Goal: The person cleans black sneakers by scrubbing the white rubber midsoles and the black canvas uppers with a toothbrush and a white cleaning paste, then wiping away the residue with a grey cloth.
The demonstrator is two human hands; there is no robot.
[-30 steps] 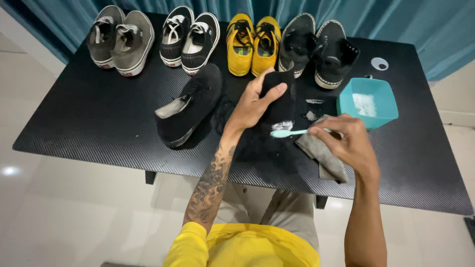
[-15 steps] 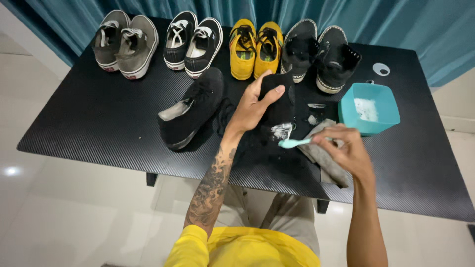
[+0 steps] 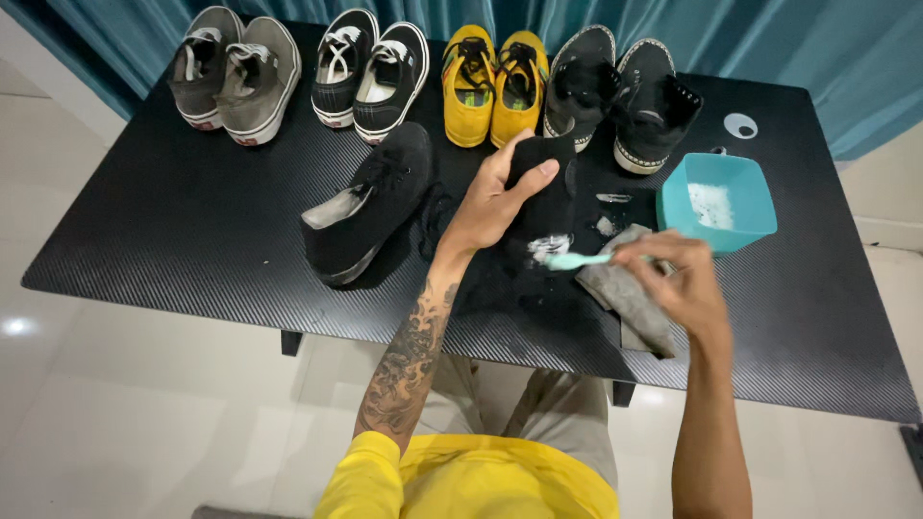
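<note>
My left hand (image 3: pixel 492 200) grips a black shoe (image 3: pixel 550 192) at the middle of the black table (image 3: pixel 173 231), holding it tilted with its heel end towards me. My right hand (image 3: pixel 673 279) holds a light turquoise toothbrush (image 3: pixel 577 259) whose bristle end touches a white foamy patch (image 3: pixel 548 244) on the shoe's lower end. The matching black shoe (image 3: pixel 370 202) lies on its side to the left of my left hand.
A grey cloth (image 3: pixel 630 303) lies under my right hand. A turquoise bowl (image 3: pixel 716 202) with white powder stands to the right. Along the far edge stand a grey pair (image 3: pixel 236 72), a black-and-white pair (image 3: pixel 370 67), a yellow pair (image 3: pixel 495 82) and a black pair (image 3: pixel 625 96).
My right hand has brought the toothbrush from beside the shoe onto its lower end, where white foam now shows. My left hand keeps holding the shoe.
</note>
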